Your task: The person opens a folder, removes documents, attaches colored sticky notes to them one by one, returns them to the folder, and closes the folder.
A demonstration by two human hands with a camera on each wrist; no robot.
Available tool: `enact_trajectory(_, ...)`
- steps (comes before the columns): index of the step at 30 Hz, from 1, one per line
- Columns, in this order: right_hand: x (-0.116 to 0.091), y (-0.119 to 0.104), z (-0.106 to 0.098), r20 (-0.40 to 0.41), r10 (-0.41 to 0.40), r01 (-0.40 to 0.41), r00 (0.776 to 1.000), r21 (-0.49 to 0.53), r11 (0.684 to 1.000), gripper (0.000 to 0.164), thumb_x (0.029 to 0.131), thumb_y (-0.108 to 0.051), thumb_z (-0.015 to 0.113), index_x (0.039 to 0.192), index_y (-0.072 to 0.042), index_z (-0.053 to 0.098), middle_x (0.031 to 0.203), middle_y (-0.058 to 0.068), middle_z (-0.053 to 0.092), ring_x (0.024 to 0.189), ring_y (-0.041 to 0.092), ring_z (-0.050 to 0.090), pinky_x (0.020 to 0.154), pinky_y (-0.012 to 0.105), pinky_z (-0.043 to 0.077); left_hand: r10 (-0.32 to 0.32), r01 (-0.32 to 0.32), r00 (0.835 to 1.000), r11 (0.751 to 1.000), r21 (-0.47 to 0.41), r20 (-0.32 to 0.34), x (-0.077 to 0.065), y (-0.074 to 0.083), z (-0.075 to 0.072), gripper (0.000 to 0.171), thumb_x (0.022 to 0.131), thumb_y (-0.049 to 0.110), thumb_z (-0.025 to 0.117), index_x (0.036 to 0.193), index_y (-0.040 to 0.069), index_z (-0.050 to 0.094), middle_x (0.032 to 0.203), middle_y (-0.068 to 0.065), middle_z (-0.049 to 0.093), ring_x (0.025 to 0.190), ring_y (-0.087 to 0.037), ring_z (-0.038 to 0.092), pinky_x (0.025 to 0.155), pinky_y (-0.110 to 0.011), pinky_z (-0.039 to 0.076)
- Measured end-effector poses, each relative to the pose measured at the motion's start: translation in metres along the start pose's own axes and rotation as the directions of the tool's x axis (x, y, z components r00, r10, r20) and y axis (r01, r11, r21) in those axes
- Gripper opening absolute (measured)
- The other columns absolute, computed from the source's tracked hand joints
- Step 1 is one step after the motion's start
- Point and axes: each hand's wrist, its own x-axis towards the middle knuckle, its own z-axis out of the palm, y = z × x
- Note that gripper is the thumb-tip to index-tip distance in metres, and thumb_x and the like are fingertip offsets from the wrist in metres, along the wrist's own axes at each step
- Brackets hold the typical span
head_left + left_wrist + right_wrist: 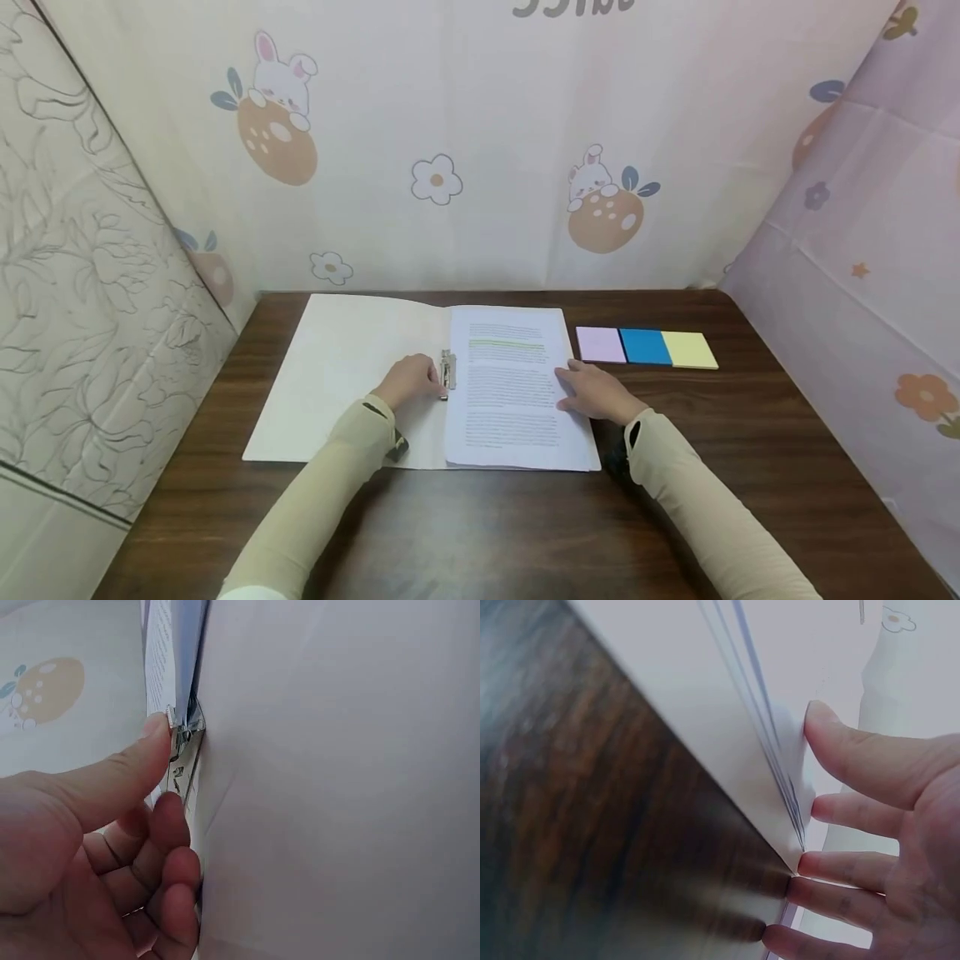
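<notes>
A white folder [330,367] lies spread on the table, with a stack of printed paper [510,408] on its right side. One line on the top sheet is highlighted yellow-green. At the stack's left edge, by the fold, sits a metal clip [447,367]. My left hand [408,380] grips the clip's near end; in the left wrist view the thumb presses its metal part [180,742] and the other fingers curl below. My right hand [597,393] rests at the stack's right edge with fingers extended, the fingertips touching the paper and folder edge.
Right of the folder, three sticky-note pads lie in a row: lilac [601,345], blue [645,347] and yellow [689,350]. A printed curtain [495,233] hangs along the back of the dark wooden table [480,533], and another patterned panel stands at the left.
</notes>
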Motion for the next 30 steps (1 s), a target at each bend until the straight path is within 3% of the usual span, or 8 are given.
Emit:
enact_trajectory(7, -0.001, 0.001, -0.002, -0.002, 0.006, -0.006, 1.0, -0.002, 1.0, 0.064, 0.09, -0.027, 0.069, 0.144, -0.003, 0.045, 0.152, 0.029, 0.034, 0.139, 0.047, 0.035, 0.109, 0.06, 0.034, -0.028, 0.029, 1.0, 0.999, -0.04, 0.004, 0.001, 0.001, 0.002, 0.028, 0.074, 0.028, 0.083, 0.068, 0.009, 0.063, 0.067, 0.002, 0.057, 0.064, -0.014, 0.046, 0.057, -0.024, 0.034)
enact_trajectory(14, -0.004, -0.003, -0.002, 0.006, 0.021, -0.021, 1.0, 0.021, 1.0, 0.064, 0.09, -0.027, 0.069, 0.144, -0.003, 0.045, 0.152, 0.029, 0.034, 0.139, 0.048, 0.035, 0.109, 0.061, 0.034, -0.041, 0.053, 0.995, 0.988, -0.147, 0.086, 0.004, -0.011, -0.001, 0.031, 0.08, 0.034, 0.079, 0.069, 0.011, 0.06, 0.067, 0.003, 0.052, 0.064, -0.012, 0.044, 0.057, -0.024, 0.035)
enact_trajectory(18, -0.004, -0.005, -0.003, -0.01, 0.001, -0.001, 1.0, 0.021, 1.0, 0.063, 0.09, -0.026, 0.069, 0.143, -0.002, 0.046, 0.151, 0.03, 0.035, 0.138, 0.048, 0.036, 0.109, 0.06, 0.034, -0.01, 0.034, 0.994, 0.976, -0.216, 0.112, 0.002, -0.015, -0.008, 0.031, 0.083, 0.033, 0.076, 0.069, 0.009, 0.062, 0.066, 0.003, 0.051, 0.063, -0.012, 0.042, 0.056, -0.024, 0.035)
enact_trajectory(23, -0.005, -0.005, -0.003, -0.008, 0.005, -0.004, 1.0, 0.018, 1.0, 0.062, 0.09, -0.026, 0.068, 0.143, -0.002, 0.046, 0.151, 0.03, 0.035, 0.138, 0.048, 0.036, 0.109, 0.06, 0.034, 0.033, 0.007, 0.989, 0.962, -0.274, 0.143, 0.002, -0.02, -0.014, 0.032, 0.088, 0.036, 0.07, 0.074, 0.007, 0.069, 0.067, 0.004, 0.056, 0.064, -0.012, 0.044, 0.059, -0.024, 0.036)
enact_trajectory(30, -0.003, -0.004, -0.001, -0.017, 0.036, -0.034, 0.999, 0.073, 0.997, 0.063, 0.089, -0.024, 0.07, 0.143, -0.001, 0.046, 0.152, 0.029, 0.034, 0.139, 0.048, 0.034, 0.11, 0.06, 0.032, -0.006, 0.054, 0.992, 0.925, -0.376, 0.127, 0.006, -0.028, -0.016, 0.034, 0.092, 0.039, 0.065, 0.091, 0.006, 0.076, 0.078, 0.0, 0.067, 0.073, -0.013, 0.055, 0.068, -0.024, 0.042)
